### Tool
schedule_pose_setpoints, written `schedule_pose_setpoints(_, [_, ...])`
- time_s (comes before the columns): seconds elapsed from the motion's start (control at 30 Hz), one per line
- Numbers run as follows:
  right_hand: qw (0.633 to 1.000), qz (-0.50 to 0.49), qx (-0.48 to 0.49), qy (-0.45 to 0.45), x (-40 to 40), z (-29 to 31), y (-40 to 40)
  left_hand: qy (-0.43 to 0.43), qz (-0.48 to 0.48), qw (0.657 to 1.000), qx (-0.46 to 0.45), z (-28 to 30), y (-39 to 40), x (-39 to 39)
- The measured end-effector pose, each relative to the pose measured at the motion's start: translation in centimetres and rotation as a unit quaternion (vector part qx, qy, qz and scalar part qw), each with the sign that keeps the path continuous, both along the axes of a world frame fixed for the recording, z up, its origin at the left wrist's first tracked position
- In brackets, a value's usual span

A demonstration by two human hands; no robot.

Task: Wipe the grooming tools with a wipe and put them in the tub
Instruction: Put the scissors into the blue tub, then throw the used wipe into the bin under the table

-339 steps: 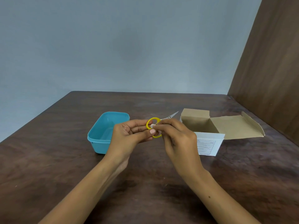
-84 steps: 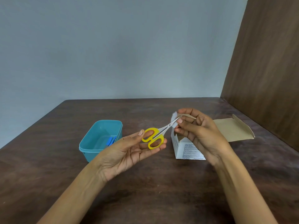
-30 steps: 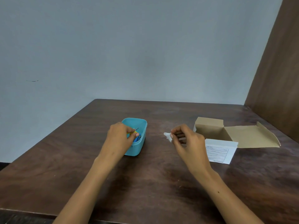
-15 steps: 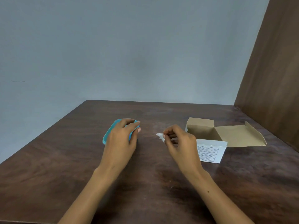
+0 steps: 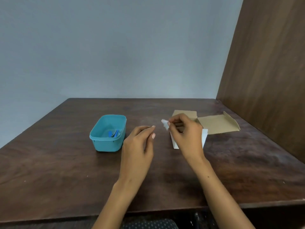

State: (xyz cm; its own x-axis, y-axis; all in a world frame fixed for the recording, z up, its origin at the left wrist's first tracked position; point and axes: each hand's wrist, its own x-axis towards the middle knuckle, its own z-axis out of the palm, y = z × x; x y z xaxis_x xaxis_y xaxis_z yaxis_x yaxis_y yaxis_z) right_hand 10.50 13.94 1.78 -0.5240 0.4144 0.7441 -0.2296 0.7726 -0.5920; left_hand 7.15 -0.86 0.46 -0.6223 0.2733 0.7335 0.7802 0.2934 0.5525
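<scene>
A small crumpled white wipe is pinched between the thumb and fingertips of the right hand, raised above the dark brown wooden table. The other fingers of that hand are curled in behind the pinch. The left hand is held just to the left, well clear of the wipe; its fingers are loosely bent and nothing is grasped in them. Beyond the left hand, near it but apart, the rounded teal plastic tub is set on the table, and blue-handled grooming tools are seen lying inside it; their exact kind cannot be told. Behind the right hand, an opened cardboard box with white printed sides is partly hidden, its brown lid flap folded out to the right.
</scene>
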Motion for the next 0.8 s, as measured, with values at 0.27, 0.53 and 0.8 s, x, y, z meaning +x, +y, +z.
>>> schedule_pose_setpoints(0.27, [0.994,-0.071,-0.067,-0.043,12.2,-1.4,0.4,-0.032,-0.117,0.991,0.061,-1.9,2.7,7.9])
schedule_pose_setpoints(0.53, [0.959,-0.201,-0.113,-0.166,24.5,-6.7,1.0,-0.071,-0.273,0.959,-0.009,-7.6,6.2,16.1])
schedule_pose_setpoints(0.8, [0.873,-0.347,-0.155,-0.307,28.1,-17.4,4.3,-0.103,-0.355,0.919,-0.137,-15.3,10.2,19.0])
